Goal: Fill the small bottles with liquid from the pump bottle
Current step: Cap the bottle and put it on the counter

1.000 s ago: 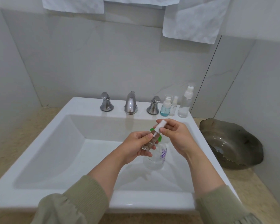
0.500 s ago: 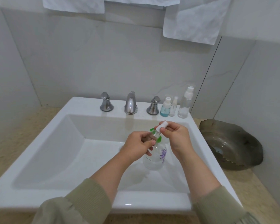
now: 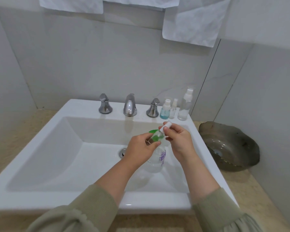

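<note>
Over a white sink, the left hand grips a small bottle; the right hand pinches its white cap, above a pump bottle.

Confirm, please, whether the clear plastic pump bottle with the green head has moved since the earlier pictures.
No. The clear pump bottle stands where it was in the white sink, equally far right of the chrome spout.
</note>
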`<action>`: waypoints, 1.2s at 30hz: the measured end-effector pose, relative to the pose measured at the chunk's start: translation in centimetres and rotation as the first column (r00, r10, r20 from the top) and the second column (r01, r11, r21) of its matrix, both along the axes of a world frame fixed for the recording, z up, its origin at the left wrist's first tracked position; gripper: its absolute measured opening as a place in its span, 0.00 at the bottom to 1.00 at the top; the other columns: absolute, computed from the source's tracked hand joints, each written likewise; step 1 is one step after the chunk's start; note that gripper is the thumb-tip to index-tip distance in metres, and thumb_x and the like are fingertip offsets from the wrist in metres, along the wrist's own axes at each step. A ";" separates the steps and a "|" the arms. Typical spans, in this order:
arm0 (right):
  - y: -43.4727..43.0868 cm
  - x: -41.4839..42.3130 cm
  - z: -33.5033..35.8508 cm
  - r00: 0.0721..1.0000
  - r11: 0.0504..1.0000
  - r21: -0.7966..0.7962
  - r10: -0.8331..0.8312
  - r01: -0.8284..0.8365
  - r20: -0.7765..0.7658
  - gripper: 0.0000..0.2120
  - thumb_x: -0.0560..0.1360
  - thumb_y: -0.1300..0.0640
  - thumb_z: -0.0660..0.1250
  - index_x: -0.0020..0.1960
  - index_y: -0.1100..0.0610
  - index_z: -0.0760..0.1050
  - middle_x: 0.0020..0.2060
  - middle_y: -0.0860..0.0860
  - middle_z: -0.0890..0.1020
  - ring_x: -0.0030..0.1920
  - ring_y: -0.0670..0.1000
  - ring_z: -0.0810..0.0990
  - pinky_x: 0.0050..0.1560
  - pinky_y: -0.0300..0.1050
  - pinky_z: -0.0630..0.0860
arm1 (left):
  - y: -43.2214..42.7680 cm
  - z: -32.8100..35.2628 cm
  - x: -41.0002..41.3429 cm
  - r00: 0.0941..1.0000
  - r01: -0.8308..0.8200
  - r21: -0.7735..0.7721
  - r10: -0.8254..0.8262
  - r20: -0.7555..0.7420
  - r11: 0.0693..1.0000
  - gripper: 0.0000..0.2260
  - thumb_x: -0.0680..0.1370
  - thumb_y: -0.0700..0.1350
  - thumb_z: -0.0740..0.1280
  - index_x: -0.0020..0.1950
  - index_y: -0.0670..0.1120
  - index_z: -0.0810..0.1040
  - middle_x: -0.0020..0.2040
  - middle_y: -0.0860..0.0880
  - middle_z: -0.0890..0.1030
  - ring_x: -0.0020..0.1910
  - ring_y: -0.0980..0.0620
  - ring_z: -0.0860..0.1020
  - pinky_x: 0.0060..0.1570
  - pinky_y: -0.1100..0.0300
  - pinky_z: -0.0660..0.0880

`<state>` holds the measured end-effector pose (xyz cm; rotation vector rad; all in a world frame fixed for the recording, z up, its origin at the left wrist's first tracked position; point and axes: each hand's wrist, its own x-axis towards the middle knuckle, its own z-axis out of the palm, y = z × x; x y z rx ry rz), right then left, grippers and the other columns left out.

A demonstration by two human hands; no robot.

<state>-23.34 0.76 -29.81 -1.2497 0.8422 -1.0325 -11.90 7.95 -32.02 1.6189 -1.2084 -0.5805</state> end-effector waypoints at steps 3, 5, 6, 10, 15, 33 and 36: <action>0.0 -1.8 0.2 0.997 0.997 0.033 -0.068 0.067 0.037 0.06 0.73 0.66 0.67 0.46 0.57 0.79 0.39 0.50 0.84 0.42 0.51 0.79 0.48 0.46 0.72 | -0.3 0.1 -1.5 0.999 0.033 0.040 -0.033 0.005 0.999 0.14 0.72 0.45 0.72 0.56 0.46 0.81 0.42 0.48 0.82 0.43 0.48 0.81 0.49 0.50 0.79; -0.1 -3.1 0.3 0.997 0.997 0.039 -0.068 0.066 0.044 0.05 0.74 0.66 0.67 0.47 0.58 0.79 0.40 0.52 0.83 0.44 0.53 0.79 0.51 0.49 0.74 | -0.7 0.2 -2.5 0.998 0.046 0.046 -0.049 0.049 0.998 0.12 0.71 0.44 0.72 0.55 0.47 0.82 0.42 0.49 0.83 0.43 0.50 0.81 0.50 0.52 0.78; -0.1 -3.7 0.4 0.997 0.997 0.042 -0.061 0.059 0.041 0.05 0.74 0.66 0.66 0.47 0.58 0.79 0.41 0.53 0.83 0.43 0.53 0.80 0.51 0.49 0.75 | -0.8 0.4 -2.9 0.996 0.044 0.043 -0.047 0.072 0.998 0.12 0.71 0.44 0.73 0.54 0.48 0.82 0.43 0.50 0.83 0.43 0.51 0.80 0.50 0.55 0.77; -1.0 -6.4 1.6 0.997 0.995 0.071 -0.076 0.074 0.031 0.05 0.76 0.65 0.65 0.49 0.59 0.78 0.43 0.55 0.83 0.42 0.51 0.81 0.48 0.46 0.80 | -2.0 1.1 -5.3 0.998 0.044 0.001 -0.044 0.050 0.999 0.11 0.72 0.45 0.72 0.54 0.48 0.82 0.43 0.51 0.83 0.42 0.53 0.80 0.49 0.57 0.77; -3.6 -8.6 2.9 0.965 0.964 0.034 -0.261 0.262 -0.030 0.05 0.75 0.66 0.66 0.49 0.63 0.79 0.43 0.58 0.82 0.44 0.56 0.80 0.45 0.45 0.80 | -4.9 1.6 -8.3 0.999 0.048 0.010 -0.049 0.021 0.999 0.14 0.76 0.43 0.67 0.61 0.45 0.78 0.54 0.50 0.82 0.52 0.53 0.79 0.53 0.62 0.73; -11.8 -14.5 -1.8 0.549 0.932 -0.025 -0.234 0.361 -0.802 0.12 0.72 0.59 0.71 0.53 0.63 0.77 0.42 0.57 0.79 0.40 0.56 0.80 0.36 0.47 0.79 | -10.1 -0.4 -12.0 0.991 0.045 0.029 -0.041 -0.131 0.999 0.14 0.79 0.39 0.61 0.63 0.45 0.76 0.62 0.49 0.78 0.60 0.52 0.75 0.64 0.61 0.68; -12.5 -15.1 -2.3 0.497 0.952 -0.002 -0.160 0.305 -0.853 0.09 0.73 0.60 0.71 0.49 0.65 0.77 0.41 0.59 0.80 0.38 0.55 0.79 0.34 0.45 0.79 | -10.6 -0.7 -11.1 0.987 -0.004 0.013 0.006 -0.160 1.000 0.14 0.78 0.38 0.61 0.63 0.45 0.77 0.61 0.49 0.79 0.60 0.53 0.76 0.63 0.62 0.69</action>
